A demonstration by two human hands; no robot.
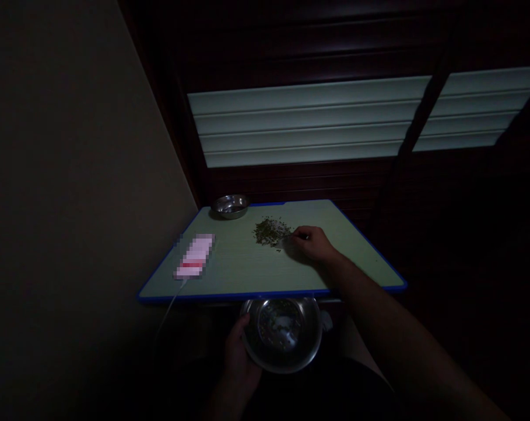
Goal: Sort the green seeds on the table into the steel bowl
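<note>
Below the table's near edge, my left hand (241,356) grips the left rim of a metal bowl (311,345), thumb over the rim. Small bits, too dim to name, lie inside the bowl. My right hand (313,242) is closed in a pinch at the right side of a loose pile of small dark-green and brown bits (269,231) on the table. Something thin and pale seems to show at its fingertips, but I cannot make out what it is.
The pale green table (230,275) has a blue edge. A smaller metal bowl (230,207) stands at its far left corner. A blurred-out phone (195,256) lies on the left, its white cable (171,307) hanging over the near edge. Dark wooden louvred doors (309,181) rise behind; a wall (93,175) borders the left.
</note>
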